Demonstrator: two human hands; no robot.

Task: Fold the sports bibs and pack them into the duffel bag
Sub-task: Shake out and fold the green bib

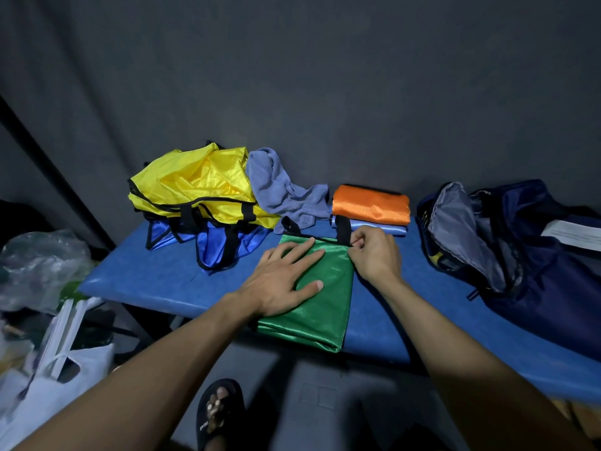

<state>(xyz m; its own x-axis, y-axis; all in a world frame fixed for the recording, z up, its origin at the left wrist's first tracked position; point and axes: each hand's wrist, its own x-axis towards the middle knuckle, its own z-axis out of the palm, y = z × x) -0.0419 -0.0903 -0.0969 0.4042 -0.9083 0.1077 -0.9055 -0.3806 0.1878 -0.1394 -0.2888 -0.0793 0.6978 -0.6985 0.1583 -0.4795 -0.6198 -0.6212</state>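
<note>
Your left hand lies flat, fingers spread, pressing down on the green bib, which sits folded into a long rectangle at the centre of the frame on the blue worktop, its near end hanging just over the front edge. Your right hand is at the bib's far right corner, fingers curled in a pinching grip on the fabric right where the black strap loops up (the fingertips hide the exact spot they hold). So the bib is directly under one hand and nipped at its corner by the other.

Just beyond your right hand, centre right of the frame, a folded orange bib rests on top of a folded pale blue bib. Upper left of centre, a crumpled yellow bib is heaped over a royal blue bib, both unfolded, black trim showing. Between that heap and the orange stack lies a rumpled grey-blue cloth.

At the right edge of the frame the navy duffel bag sits on the worktop, its top open and grey lining showing; what lies inside is too dark to tell.

Lower left, plastic bags are off the worktop, and a foot in a black sandal shows at the bottom.
</note>
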